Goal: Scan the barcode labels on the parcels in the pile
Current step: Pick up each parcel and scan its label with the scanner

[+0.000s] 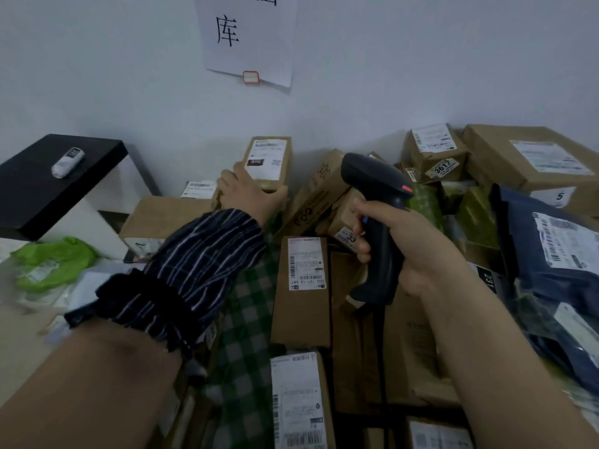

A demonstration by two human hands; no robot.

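Note:
A pile of cardboard parcels with white barcode labels fills the floor against the wall. My left hand (248,194) grips a small upright box (269,163) at the back of the pile, its label facing me. My right hand (405,241) holds a black handheld barcode scanner (377,202) by its grip, head tilted up and pointing left toward that box. Below the scanner lies a long labelled box (303,290), and another labelled box (299,400) lies nearer to me.
A black-topped white side table (48,176) with a small white device (68,162) stands at left. A green bag (52,260) lies below it. Dark blue mailer bags (551,264) and large boxes (531,160) are stacked at right. A paper sign (249,37) hangs on the wall.

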